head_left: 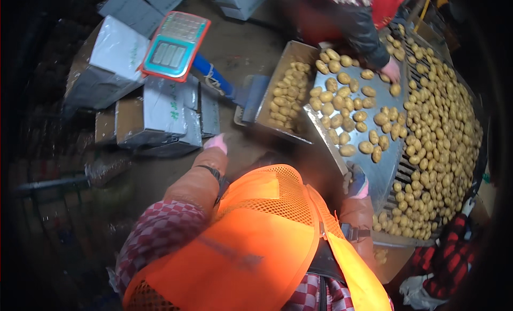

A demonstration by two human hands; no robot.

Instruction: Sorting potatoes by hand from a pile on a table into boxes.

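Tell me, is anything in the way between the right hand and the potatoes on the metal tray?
Nothing visible is. The right hand rests at the near edge of the metal tray, and the nearest potatoes lie just beyond on bare metal.

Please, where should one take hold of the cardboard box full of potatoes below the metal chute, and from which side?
Probably by its two long side walls, hands coming from above: the potato box is open-topped and heaped, so it should stay level. The metal chute overhangs its right edge, so the left wall is freer.
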